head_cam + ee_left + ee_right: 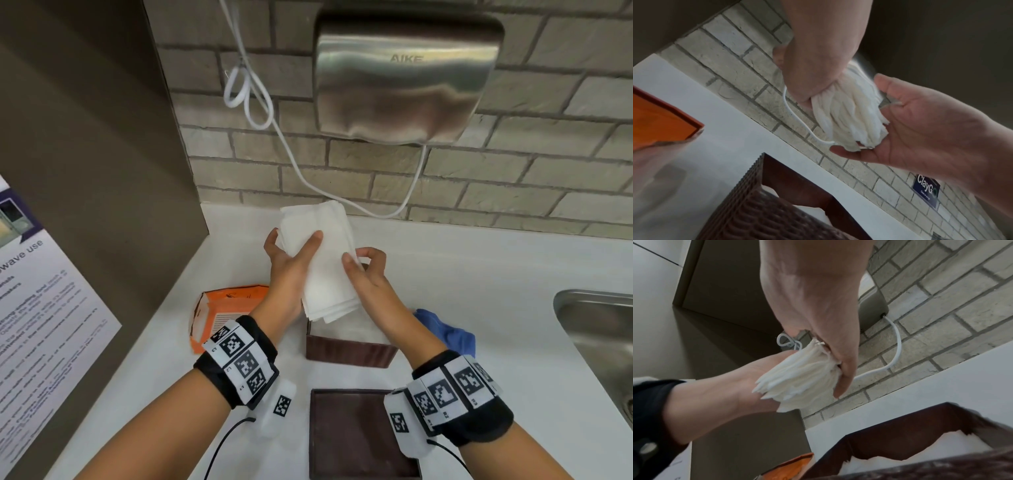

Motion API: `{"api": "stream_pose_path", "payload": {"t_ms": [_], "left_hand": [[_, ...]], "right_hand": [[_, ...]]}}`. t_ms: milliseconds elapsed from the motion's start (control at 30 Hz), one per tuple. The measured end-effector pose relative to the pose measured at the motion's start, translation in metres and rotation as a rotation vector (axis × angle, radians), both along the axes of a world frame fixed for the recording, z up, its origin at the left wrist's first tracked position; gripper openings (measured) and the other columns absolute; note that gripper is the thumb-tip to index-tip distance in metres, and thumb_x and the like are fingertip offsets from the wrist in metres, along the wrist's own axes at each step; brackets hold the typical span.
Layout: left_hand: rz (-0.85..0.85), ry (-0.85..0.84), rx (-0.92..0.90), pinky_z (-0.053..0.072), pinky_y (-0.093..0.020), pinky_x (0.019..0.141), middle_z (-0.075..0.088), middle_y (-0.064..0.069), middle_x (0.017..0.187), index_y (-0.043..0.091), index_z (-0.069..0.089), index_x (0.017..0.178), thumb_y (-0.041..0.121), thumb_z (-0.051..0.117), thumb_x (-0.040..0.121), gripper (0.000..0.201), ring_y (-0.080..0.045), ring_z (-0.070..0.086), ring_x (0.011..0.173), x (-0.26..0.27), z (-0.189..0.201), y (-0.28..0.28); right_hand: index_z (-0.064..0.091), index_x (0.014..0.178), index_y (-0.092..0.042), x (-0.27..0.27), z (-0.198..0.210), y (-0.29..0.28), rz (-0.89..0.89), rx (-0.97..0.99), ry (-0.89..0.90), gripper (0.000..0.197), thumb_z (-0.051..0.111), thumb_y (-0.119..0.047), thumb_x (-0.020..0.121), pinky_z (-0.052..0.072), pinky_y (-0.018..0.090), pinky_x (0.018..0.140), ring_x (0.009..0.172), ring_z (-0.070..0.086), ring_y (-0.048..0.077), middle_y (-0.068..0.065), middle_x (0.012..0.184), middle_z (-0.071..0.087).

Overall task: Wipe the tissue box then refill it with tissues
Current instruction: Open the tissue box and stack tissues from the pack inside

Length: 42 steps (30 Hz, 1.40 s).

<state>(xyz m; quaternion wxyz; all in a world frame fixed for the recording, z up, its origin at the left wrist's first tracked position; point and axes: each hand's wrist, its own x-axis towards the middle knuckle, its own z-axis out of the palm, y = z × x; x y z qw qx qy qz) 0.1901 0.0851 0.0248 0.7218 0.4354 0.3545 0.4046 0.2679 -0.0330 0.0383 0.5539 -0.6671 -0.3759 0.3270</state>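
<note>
I hold a thick stack of white tissues (325, 267) up in both hands, above the counter. My left hand (291, 253) grips its left side, thumb across the front. My right hand (359, 263) pinches the right edge. Directly below stands the open brown woven tissue box (349, 353), with white tissues lying inside it. The box's flat brown lid (352, 431) lies nearer me on the counter. In the left wrist view the tissue stack (849, 113) fans out between both hands above the box (760, 211). The right wrist view shows the tissues (801, 378) and the box (920, 431) the same way.
An opened orange tissue packet (222, 308) lies left of the box and a crumpled blue cloth (448, 329) right of it. A steel sink (596, 329) is at the right. A hand dryer (404, 78) and its white cable (308, 181) hang on the brick wall.
</note>
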Motion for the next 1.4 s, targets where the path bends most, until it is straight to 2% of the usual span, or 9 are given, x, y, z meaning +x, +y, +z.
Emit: {"api": "stream_pose_path", "payload": {"t_ms": [167, 300, 400, 567, 767, 867, 1100, 1167, 1400], "left_hand": [[-0.085, -0.04, 0.025, 0.056, -0.051, 0.087, 0.069, -0.011, 0.118, 0.013, 0.055, 0.127, 0.037, 0.078, 0.075, 0.062, -0.029, 0.069, 0.104, 0.002, 0.003, -0.005], [-0.011, -0.173, 0.008, 0.057, -0.046, 0.087, 0.07, -0.006, 0.117, 0.016, 0.058, 0.125, 0.032, 0.064, 0.091, 0.039, -0.024, 0.068, 0.106, 0.004, 0.009, -0.006], [-0.057, -0.208, 0.029, 0.054, -0.049, 0.092, 0.069, -0.005, 0.121, 0.022, 0.056, 0.124, 0.036, 0.063, 0.09, 0.038, -0.024, 0.066, 0.111, 0.009, 0.011, -0.012], [-0.03, -0.121, 0.109, 0.054, -0.039, 0.092, 0.061, -0.002, 0.12, 0.029, 0.032, 0.133, 0.031, 0.068, 0.087, 0.058, -0.016, 0.063, 0.105, -0.01, 0.021, 0.008], [-0.19, 0.283, 0.367, 0.052, -0.037, 0.083, 0.055, -0.003, 0.108, 0.031, 0.035, 0.112, 0.05, 0.063, 0.084, 0.044, -0.021, 0.06, 0.095, -0.01, 0.015, 0.011], [-0.149, 0.287, 0.323, 0.053, -0.039, 0.084, 0.059, -0.003, 0.106, 0.028, 0.042, 0.108, 0.042, 0.061, 0.09, 0.029, -0.025, 0.063, 0.1, -0.005, 0.001, 0.008], [-0.361, 0.092, -0.092, 0.056, -0.037, 0.083, 0.066, -0.007, 0.122, 0.021, 0.043, 0.134, 0.05, 0.072, 0.079, 0.069, -0.023, 0.066, 0.108, -0.013, -0.007, 0.018], [-0.436, 0.042, -0.155, 0.056, -0.037, 0.082, 0.068, -0.005, 0.122, 0.021, 0.052, 0.132, 0.049, 0.07, 0.08, 0.062, -0.022, 0.066, 0.11, -0.018, -0.004, 0.018], [-0.343, 0.184, -0.057, 0.059, -0.041, 0.081, 0.058, -0.005, 0.127, 0.026, 0.036, 0.136, 0.034, 0.067, 0.088, 0.057, -0.022, 0.064, 0.105, -0.017, -0.011, 0.012]], "right_hand": [[0.014, 0.136, -0.026, -0.001, -0.008, 0.007, -0.051, 0.03, 0.006, 0.061, 0.059, -0.024, 0.094, 0.051, 0.008, 0.076, 0.098, 0.058, 0.003, -0.009, 0.113, 0.052], [0.035, 0.142, -0.008, 0.005, -0.015, 0.01, -0.127, 0.206, 0.628, 0.067, 0.068, -0.025, 0.087, 0.047, 0.046, 0.103, 0.119, 0.06, 0.025, 0.01, 0.131, 0.06], [0.046, 0.139, -0.008, -0.003, -0.017, 0.015, 0.008, 0.352, 0.891, 0.047, 0.055, -0.024, 0.096, 0.038, 0.045, 0.11, 0.13, 0.052, 0.026, 0.013, 0.138, 0.056], [0.05, 0.136, -0.009, 0.013, -0.007, 0.005, -0.043, 0.36, 0.74, 0.042, 0.054, -0.023, 0.096, 0.048, 0.051, 0.1, 0.122, 0.058, 0.028, 0.013, 0.133, 0.061], [0.056, 0.128, -0.014, 0.021, -0.009, 0.005, -0.227, 0.223, 0.554, 0.047, 0.065, -0.036, 0.088, 0.059, 0.043, 0.079, 0.105, 0.068, 0.027, 0.01, 0.118, 0.069], [0.057, 0.126, -0.014, 0.024, -0.01, 0.004, -0.28, 0.202, 0.535, 0.044, 0.063, -0.036, 0.089, 0.06, 0.037, 0.073, 0.104, 0.068, 0.026, 0.009, 0.117, 0.069], [0.059, 0.125, -0.016, 0.038, -0.009, -0.007, -0.201, 0.142, 0.478, 0.042, 0.063, -0.037, 0.089, 0.058, 0.037, 0.081, 0.106, 0.068, 0.024, 0.006, 0.117, 0.07], [0.06, 0.124, -0.017, 0.039, -0.008, -0.007, -0.175, 0.123, 0.43, 0.042, 0.064, -0.039, 0.088, 0.058, 0.039, 0.085, 0.104, 0.069, 0.023, 0.005, 0.115, 0.071], [0.048, 0.133, -0.02, 0.048, -0.021, -0.002, -0.204, -0.039, 0.126, 0.05, 0.056, -0.046, 0.091, 0.05, 0.039, 0.098, 0.11, 0.062, 0.02, -0.001, 0.123, 0.063]]}}
